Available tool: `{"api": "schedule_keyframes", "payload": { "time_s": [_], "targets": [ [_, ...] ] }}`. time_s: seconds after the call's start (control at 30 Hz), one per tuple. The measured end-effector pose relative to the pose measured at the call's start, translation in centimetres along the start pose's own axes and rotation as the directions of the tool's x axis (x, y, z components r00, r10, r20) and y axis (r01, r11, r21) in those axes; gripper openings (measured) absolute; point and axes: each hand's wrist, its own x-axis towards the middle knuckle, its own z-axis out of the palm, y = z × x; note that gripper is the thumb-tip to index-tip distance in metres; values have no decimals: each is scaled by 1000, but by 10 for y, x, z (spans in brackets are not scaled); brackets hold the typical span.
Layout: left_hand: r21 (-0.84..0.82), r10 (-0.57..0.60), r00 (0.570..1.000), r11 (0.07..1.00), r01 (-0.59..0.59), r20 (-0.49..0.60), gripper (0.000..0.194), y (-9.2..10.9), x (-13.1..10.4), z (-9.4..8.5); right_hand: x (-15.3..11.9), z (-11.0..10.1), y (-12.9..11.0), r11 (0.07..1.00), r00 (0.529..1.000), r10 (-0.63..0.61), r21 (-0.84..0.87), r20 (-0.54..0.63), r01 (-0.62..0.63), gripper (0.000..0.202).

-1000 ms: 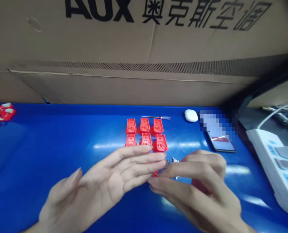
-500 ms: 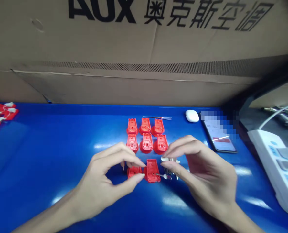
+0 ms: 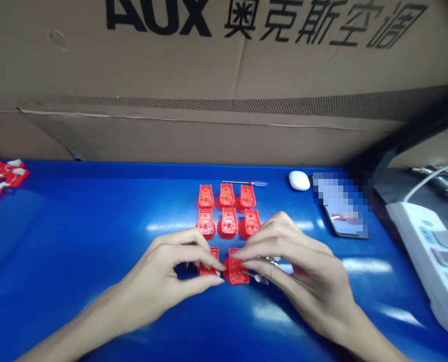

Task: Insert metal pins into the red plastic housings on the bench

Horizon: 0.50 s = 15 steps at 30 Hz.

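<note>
My left hand reaches in low over the blue desk, with its thumb and pointing finger curved round and their tips close together. The tips are at the front left red piece, and a tiny white bit shows between them, but I can't tell if I am holding it. My right hand comes in from the other side, and its thumb and pointing finger make a small pinch with a little gap at the tips. They are over the top right part of the front right red piece, and I can't tell if anything is in that pinch. A thin little stick with a pale end leans out from that red piece, down under my right thumb. Some small shiny metal bits peek out under my right hand, mostly hidden. Behind my hands, six more red pieces stand in two rows of three, with their hollow sides facing up. A screwdriver lies just behind the back row. Off to the right are a round white case, a phone and a big white power strip. Far to the left sits a pile of red and white parts.
</note>
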Motion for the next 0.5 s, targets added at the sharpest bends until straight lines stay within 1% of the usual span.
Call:
{"api": "schedule_keyframes", "payload": {
  "time_s": [0.1, 0.27, 0.4, 0.5],
  "targets": [
    [-34, -5, 1000, 999, 5, 3, 12, -1, 1, 2, 1, 0, 1, 1000, 1000, -14, 14, 2, 14, 31],
    [-73, -13, 1000, 997, 11, -22, 11, -1, 2, 5, -1, 0, 0, 996, 1000, -22, 92, -3, 22, 33],
    [-89, -36, 999, 996, 33, -32, 12, -1, 2, 7, -4, 0, -4, 998, 999, 16, 55, -37, -14, 32],
    [-97, -30, 999, 995, 26, -36, 13, -1, 3, 10, -4, -1, -5, 998, 999, 24, 63, -46, -21, 33]
  ]
}}
